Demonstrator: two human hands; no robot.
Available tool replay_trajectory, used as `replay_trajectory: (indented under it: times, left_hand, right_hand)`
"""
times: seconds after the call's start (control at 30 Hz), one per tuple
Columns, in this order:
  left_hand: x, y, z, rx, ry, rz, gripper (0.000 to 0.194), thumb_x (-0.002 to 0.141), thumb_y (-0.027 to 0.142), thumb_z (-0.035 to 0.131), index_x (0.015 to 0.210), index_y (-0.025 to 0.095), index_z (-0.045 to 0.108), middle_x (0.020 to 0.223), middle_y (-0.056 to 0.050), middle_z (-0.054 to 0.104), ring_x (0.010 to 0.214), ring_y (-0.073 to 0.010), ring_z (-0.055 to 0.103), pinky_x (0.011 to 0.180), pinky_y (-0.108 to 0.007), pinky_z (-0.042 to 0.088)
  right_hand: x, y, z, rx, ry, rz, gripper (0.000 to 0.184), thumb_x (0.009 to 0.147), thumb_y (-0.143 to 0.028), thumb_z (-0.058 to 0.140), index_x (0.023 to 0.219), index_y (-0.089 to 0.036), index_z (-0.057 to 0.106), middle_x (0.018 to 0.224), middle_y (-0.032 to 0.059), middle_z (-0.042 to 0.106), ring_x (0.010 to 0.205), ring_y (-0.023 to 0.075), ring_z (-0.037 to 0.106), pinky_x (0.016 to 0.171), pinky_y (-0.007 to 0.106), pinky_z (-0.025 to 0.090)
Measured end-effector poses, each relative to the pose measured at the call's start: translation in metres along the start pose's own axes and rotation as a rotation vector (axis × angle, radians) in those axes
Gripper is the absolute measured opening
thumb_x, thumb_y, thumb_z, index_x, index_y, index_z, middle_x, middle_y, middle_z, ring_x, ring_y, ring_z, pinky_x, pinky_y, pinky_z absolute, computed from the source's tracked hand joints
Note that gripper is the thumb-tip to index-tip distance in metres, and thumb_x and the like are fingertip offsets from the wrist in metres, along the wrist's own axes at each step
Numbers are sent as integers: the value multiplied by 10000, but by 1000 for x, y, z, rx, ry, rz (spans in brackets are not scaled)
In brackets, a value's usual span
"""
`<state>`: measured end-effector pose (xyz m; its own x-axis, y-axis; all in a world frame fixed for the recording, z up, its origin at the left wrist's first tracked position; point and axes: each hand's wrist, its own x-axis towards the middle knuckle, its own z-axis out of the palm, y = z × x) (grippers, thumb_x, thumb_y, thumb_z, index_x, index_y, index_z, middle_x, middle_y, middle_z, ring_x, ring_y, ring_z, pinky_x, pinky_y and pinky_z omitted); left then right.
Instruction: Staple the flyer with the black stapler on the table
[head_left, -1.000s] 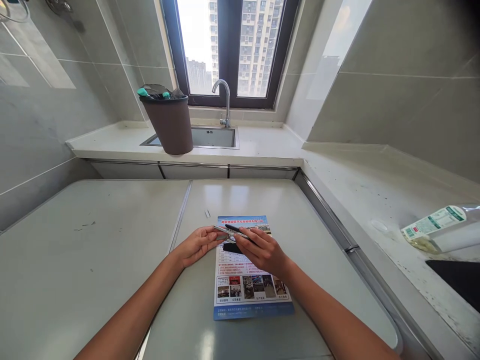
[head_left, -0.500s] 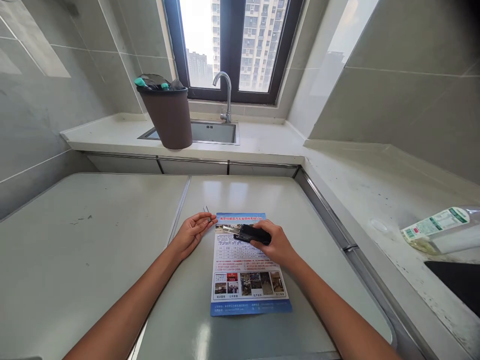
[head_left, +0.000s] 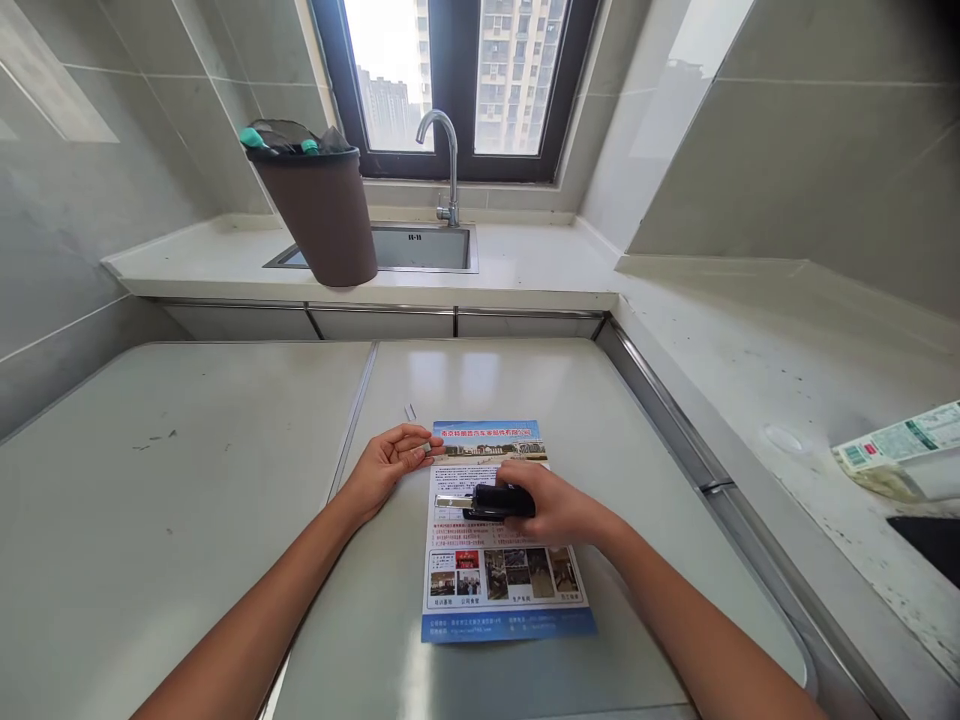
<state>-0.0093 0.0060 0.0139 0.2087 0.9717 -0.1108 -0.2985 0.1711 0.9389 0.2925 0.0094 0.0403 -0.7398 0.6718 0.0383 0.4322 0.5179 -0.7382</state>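
My right hand (head_left: 544, 500) is closed around the rear of a black stapler (head_left: 501, 499). Its metal magazine (head_left: 454, 502) sticks out bare to the left, over the printed flyer (head_left: 510, 622). Between the thumb and fingers of my left hand (head_left: 388, 468) is a small silvery strip of staples (head_left: 427, 447), partly hidden by the fingers. That hand rests at the flyer's upper left edge. Just beyond it, thin staple strips (head_left: 409, 412) lie on the pale table (head_left: 225, 520). The flyer lies flat, with a blue header and rows of photos.
Behind the table, a counter (head_left: 540, 270) carries a sink (head_left: 424, 250) with a faucet (head_left: 452, 165). A brown bin (head_left: 322, 215) stands at the sink's left. On the right-hand ledge lies a clear labelled bottle (head_left: 904, 450) beside a black object (head_left: 934, 545).
My right hand has moved the stapler toward me, down the flyer, uncovering its header picture. My left hand stays nearly in place. The view has tilted slightly downward.
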Motion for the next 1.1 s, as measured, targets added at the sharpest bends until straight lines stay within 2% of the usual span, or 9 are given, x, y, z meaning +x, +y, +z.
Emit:
replay_trajectory:
  times: [0.13, 0.23, 0.33, 0.43, 0.5, 0.57, 0.7, 0.9, 1.1]
  left_hand:
    - [-3, 2, 11, 58, -60, -20, 386, 814, 303, 837, 1127, 165, 658, 1159, -149, 765, 1085, -304, 739, 963, -429, 583]
    - [-7, 2, 21, 101, -114, -57, 391, 817, 318, 834, 1123, 152, 658, 1114, -161, 777, 1004, -311, 765, 924, -441, 595]
    - [-10, -1, 29, 144, -153, -36, 351, 825, 311, 827, 1089, 146, 665, 1083, -154, 784, 970, -300, 772, 892, -417, 604]
    - [-12, -6, 33, 157, -162, 38, 322, 842, 297, 811, 1086, 156, 655, 1049, -129, 793, 973, -276, 768, 891, -398, 601]
    - [-12, -8, 35, 161, -167, 79, 316, 850, 285, 805, 1092, 166, 640, 1023, -108, 798, 942, -244, 769, 863, -361, 602]
    - [-12, -10, 36, 165, -176, 96, 309, 853, 275, 801, 1088, 176, 625, 1002, -90, 801, 906, -217, 769, 822, -319, 599]
    - [-12, -10, 38, 162, -188, 97, 314, 856, 291, 796, 1071, 188, 592, 969, -77, 802, 882, -221, 774, 782, -308, 600]
    - [-13, -11, 37, 155, -217, 113, 284, 882, 279, 771, 1060, 195, 566, 928, -66, 804, 854, -211, 775, 767, -299, 597]
    - [-12, -12, 36, 124, -222, 122, 311, 871, 314, 782, 1053, 195, 560, 948, -80, 803, 912, -229, 770, 825, -339, 603]
  right_hand:
    - [-6, -2, -6, -18, -114, -61, 288, 708, -90, 752, 913, -216, 592, 1009, 14, 641, 897, 189, 589, 790, 286, 488]
    - [-9, -3, -12, 8, -148, -61, 351, 750, -248, 838, 1020, -230, 613, 1058, 22, 640, 931, 196, 597, 812, 295, 506]
    - [-5, -6, -16, 99, -63, -81, 487, 805, -472, 824, 1175, -248, 602, 1145, 47, 634, 1014, 214, 593, 877, 322, 513]
    - [1, -13, -14, 157, 65, -184, 437, 960, -555, 619, 1273, -251, 598, 1330, 98, 573, 1236, 250, 526, 1075, 408, 436]
    - [5, -17, -11, 148, 47, -247, 437, 1002, -553, 545, 1323, -262, 601, 1465, 108, 491, 1371, 270, 434, 1168, 458, 346]
    - [7, -20, -7, 112, 10, -260, 425, 1011, -517, 549, 1364, -284, 595, 1537, 98, 441, 1427, 279, 378, 1195, 482, 307]
    - [7, -21, -4, 45, -3, -265, 396, 1029, -381, 567, 1421, -321, 564, 1540, 67, 480, 1415, 256, 394, 1210, 489, 291]
    - [8, -18, -4, 16, 7, -319, 412, 1020, -349, 594, 1430, -315, 567, 1533, 59, 508, 1390, 245, 430, 1166, 470, 384]
    - [8, -16, -5, -64, 19, -383, 373, 1030, -306, 575, 1402, -310, 601, 1516, 57, 534, 1376, 240, 459, 1152, 477, 410]
